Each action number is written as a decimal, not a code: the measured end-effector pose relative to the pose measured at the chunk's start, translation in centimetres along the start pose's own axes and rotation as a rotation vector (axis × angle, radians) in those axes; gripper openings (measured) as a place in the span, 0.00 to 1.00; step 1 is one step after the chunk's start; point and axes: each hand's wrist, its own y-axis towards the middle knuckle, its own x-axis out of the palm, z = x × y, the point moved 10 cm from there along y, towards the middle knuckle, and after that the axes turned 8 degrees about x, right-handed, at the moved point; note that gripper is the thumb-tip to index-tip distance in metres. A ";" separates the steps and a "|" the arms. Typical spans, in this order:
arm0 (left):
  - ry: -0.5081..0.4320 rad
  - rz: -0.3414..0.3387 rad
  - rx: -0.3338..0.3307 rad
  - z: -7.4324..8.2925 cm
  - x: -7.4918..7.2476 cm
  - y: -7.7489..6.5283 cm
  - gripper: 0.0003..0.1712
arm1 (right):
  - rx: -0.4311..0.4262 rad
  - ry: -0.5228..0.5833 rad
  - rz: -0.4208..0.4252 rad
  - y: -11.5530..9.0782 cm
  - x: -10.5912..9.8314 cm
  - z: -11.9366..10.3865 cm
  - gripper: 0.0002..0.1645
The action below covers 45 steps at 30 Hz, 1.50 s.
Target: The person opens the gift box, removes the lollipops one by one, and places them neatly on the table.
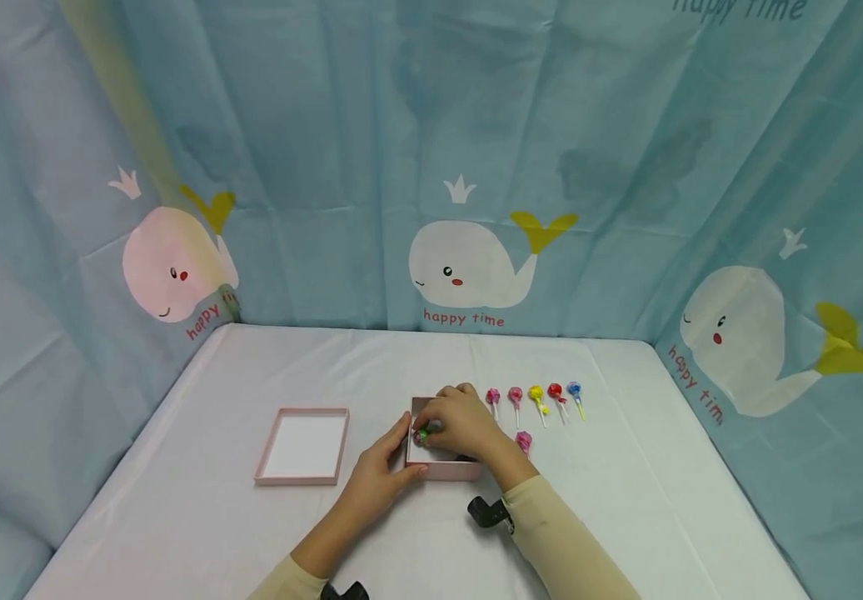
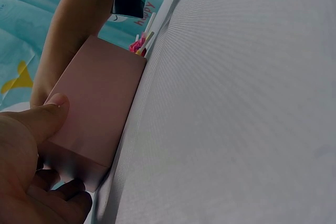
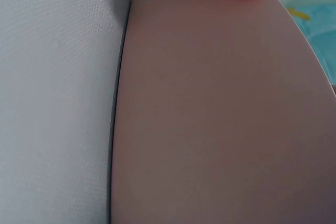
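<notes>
A pink box [image 1: 454,472] with a pale inside stands uncovered on the table. My left hand [image 1: 379,473] grips its near left corner; in the left wrist view the thumb [image 2: 50,116] lies on the front wall and the other fingers sit round the side. Reaching over the right part of the box, my right hand [image 1: 463,422] has its fingers down inside, pinching a green and dark red wrapped lollipop [image 1: 421,437] near the left wall. The right wrist view shows mostly the box's front wall [image 3: 210,98], with the right fingers hidden behind it.
Left of the box lies its pink-rimmed lid [image 1: 301,481], white inside up. A row of several lollipops, including a yellow one [image 1: 536,395] and a blue one [image 1: 574,390], lies at the right. Another pink lollipop [image 1: 525,442] lies beside the right forearm.
</notes>
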 end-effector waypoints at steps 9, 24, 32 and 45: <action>-0.015 -0.025 -0.029 -0.3 0.0 0.1 0.53 | 0.019 0.024 -0.007 0.2 0.0 0.0 0.13; -0.045 -0.038 -0.015 -0.5 0.3 0.2 0.54 | 0.026 0.311 0.131 -0.4 -2.0 1.1 0.14; -0.040 -0.040 -0.019 -0.4 0.4 0.1 0.55 | -0.077 0.358 0.256 -1.5 -5.4 0.4 0.17; -0.019 -0.022 -0.056 -0.5 0.2 -0.1 0.54 | 0.026 0.431 0.326 -4.6 -9.3 2.4 0.12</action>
